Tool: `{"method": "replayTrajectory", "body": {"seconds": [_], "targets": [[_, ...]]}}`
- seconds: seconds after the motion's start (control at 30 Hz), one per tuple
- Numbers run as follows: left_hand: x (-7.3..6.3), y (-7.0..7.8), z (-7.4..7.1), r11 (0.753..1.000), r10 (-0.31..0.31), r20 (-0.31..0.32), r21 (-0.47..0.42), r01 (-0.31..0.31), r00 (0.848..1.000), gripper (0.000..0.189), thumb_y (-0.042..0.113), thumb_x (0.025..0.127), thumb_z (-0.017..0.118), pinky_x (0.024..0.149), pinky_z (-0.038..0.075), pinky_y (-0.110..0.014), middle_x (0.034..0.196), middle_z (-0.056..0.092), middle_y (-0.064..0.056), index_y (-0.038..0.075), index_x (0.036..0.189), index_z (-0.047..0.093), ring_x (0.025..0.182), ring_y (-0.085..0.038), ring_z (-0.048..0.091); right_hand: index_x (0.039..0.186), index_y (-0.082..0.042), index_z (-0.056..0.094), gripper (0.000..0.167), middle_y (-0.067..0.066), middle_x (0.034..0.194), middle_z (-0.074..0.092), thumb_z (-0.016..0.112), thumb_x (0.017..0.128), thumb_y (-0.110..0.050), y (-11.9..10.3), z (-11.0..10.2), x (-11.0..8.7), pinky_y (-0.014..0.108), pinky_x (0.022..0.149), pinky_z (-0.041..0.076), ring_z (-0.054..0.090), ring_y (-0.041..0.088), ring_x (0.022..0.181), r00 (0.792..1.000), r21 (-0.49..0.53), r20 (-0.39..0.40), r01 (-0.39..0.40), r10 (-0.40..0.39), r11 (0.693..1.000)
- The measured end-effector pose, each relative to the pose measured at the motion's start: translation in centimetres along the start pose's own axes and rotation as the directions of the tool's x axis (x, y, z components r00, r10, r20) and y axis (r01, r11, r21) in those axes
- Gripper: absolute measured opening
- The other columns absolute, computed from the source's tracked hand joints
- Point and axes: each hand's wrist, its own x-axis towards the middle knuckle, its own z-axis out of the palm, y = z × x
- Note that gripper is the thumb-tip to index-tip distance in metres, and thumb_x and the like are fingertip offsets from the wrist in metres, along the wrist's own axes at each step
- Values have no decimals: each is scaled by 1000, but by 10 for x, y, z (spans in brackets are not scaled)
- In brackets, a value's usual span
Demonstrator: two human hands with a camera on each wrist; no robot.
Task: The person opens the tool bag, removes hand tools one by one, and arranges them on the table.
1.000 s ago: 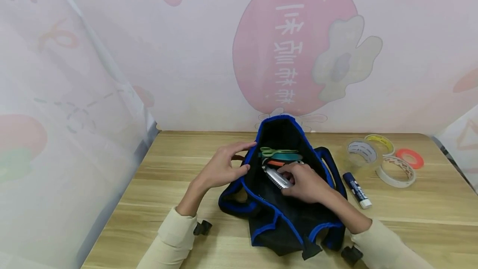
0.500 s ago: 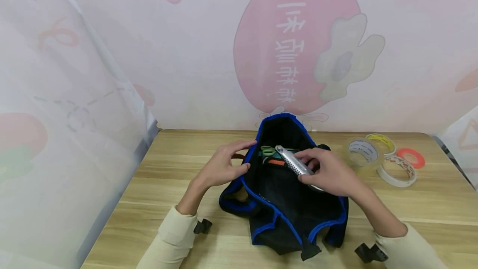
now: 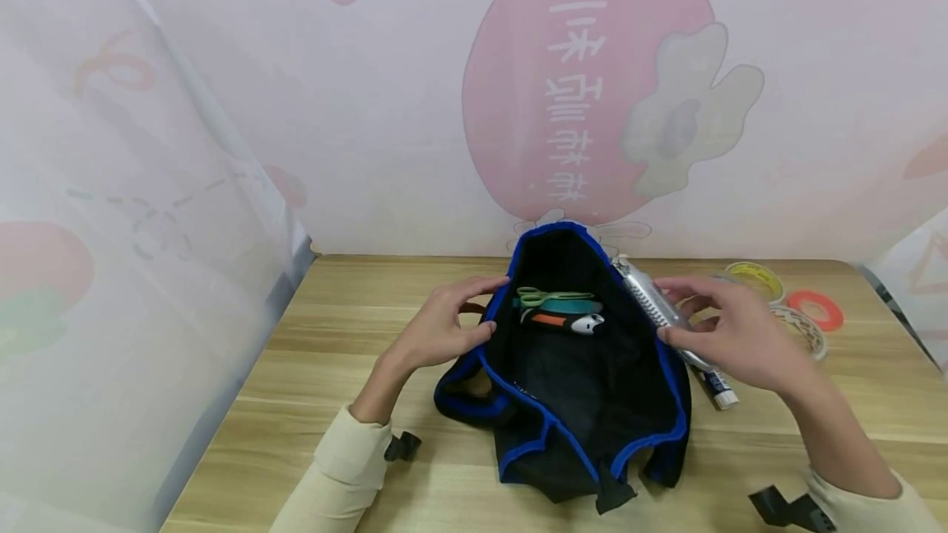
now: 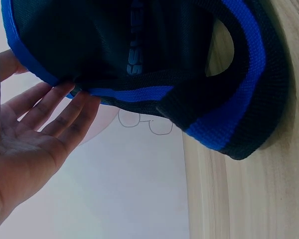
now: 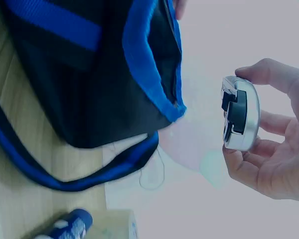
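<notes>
A black bag (image 3: 548,377) with blue trim stands open on the table. My left hand (image 3: 444,327) holds its left rim between thumb and fingers, with several fingers against the outside in the left wrist view. My right hand (image 3: 741,327) grips a silver box cutter (image 3: 652,294) between thumb and fingers, beyond the bag's right rim. The right wrist view shows the cutter (image 5: 243,114) end-on, with a black part set in its silver body. Inside the bag lie green-handled scissors (image 3: 551,298), a teal item (image 3: 573,308) and an orange-and-black tool (image 3: 551,320) with a whitish end.
Right of the bag a blue glue stick (image 3: 718,391) lies partly under the right hand in view. Behind that hand are a yellow-labelled tape roll (image 3: 759,280), a red-orange ring (image 3: 818,311) and a white tape roll (image 3: 803,327). Bag straps (image 5: 99,177) hang at the sides.
My right hand has lifted the box cutter out of the bag and carried it right, past the rim. The orange-and-black tool now shows fully. My left hand stays at the rim.
</notes>
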Motion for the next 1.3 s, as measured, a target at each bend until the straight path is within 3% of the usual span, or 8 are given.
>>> {"method": "replayTrajectory", "body": {"seconds": [0.3, 0.6, 0.77, 0.93, 1.03, 1.13, 1.3], "targets": [[-4, 1, -2, 1000, -3, -1, -9, 3, 1000, 64, 2, 95, 71, 107, 60, -55, 159, 58, -13, 8, 157, 55, 142, -33, 60, 143, -4, 66, 54, 17, 121, 69, 82, 92, -5, 25, -17, -21, 19, 71, 63, 64, -2, 91, 996, -25, -88, -25, 22, 999], [-4, 1, -2, 1000, -3, -9, 5, 3, 1000, 64, 2, 95, 72, 107, 61, -51, 158, 59, -12, 8, 156, 55, 141, -33, 61, 146, 0, 63, 57, 28, 127, 67, 83, 92, -7, 54, -32, -40, 29, 53, 58, 59, -14, 87, 986, -95, -130, -113, 100, 989], [-3, 2, -1, 1000, -4, -8, 8, 4, 1000, 64, 3, 95, 72, 107, 61, -50, 158, 59, -12, 8, 156, 56, 141, -32, 61, 145, 2, 62, 58, 30, 130, 63, 82, 95, -16, 71, -33, -51, 27, 54, 57, 53, -17, 87, 976, -146, -110, -201, 186, 969], [-2, 2, 0, 1000, -4, -5, 9, 4, 1000, 64, 3, 95, 72, 107, 62, -49, 158, 59, -12, 8, 156, 56, 141, -32, 61, 144, 3, 63, 58, 31, 127, 69, 84, 92, -14, 88, -29, -62, 26, 57, 58, 53, -18, 85, 966, -158, -95, -252, 239, 955], [-3, 2, 0, 1000, 1, -5, 7, -1, 1000, 64, 3, 95, 72, 106, 62, -50, 158, 59, -13, 8, 156, 56, 141, -32, 61, 142, 6, 63, 57, 33, 127, 69, 84, 91, -10, 97, -26, -67, 26, 57, 59, 60, -10, 86, 963, -155, -77, -269, 260, 951], [-3, 2, -1, 1000, 5, -7, 9, -4, 1000, 64, 3, 95, 72, 106, 61, -51, 158, 59, -13, 7, 156, 56, 141, -33, 61, 142, 9, 62, 58, 35, 126, 70, 83, 91, -9, 104, -25, -70, 26, 58, 59, 70, 9, 91, 954, -159, -49, -299, 294, 941], [-3, 2, 0, 1000, 5, -9, 16, -5, 1000, 63, 3, 95, 72, 106, 61, -51, 158, 59, -13, 7, 156, 55, 141, -33, 61, 144, 9, 59, 61, 35, 128, 69, 83, 90, -9, 113, -22, -73, 25, 61, 60, 72, 16, 94, 948, -158, -26, -316, 316, 935]]}}
